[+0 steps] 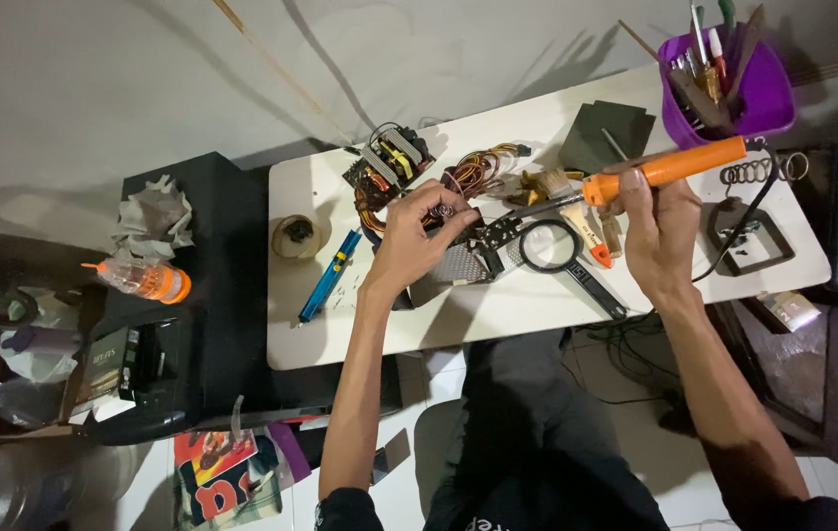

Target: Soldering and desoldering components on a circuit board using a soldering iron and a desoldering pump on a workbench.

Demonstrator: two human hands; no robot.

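Note:
My right hand (657,234) grips an orange-handled soldering iron (669,167), its metal tip pointing left toward a small dark circuit board (497,234) on the white table (458,315). My left hand (419,236) pinches a small coil of silvery solder wire (441,210) just above that board. A circuit assembly with coloured wires (394,167) lies behind my left hand. A black magnifying glass (561,254) rests between my hands.
A purple cup of tools (768,93) stands at the table's far right corner, with a coiled-wire iron stand (748,236) below it. A blue desoldering pump (328,275) and a tape roll (299,236) lie at left. A black cabinet (193,295) holds an orange-capped bottle (144,278).

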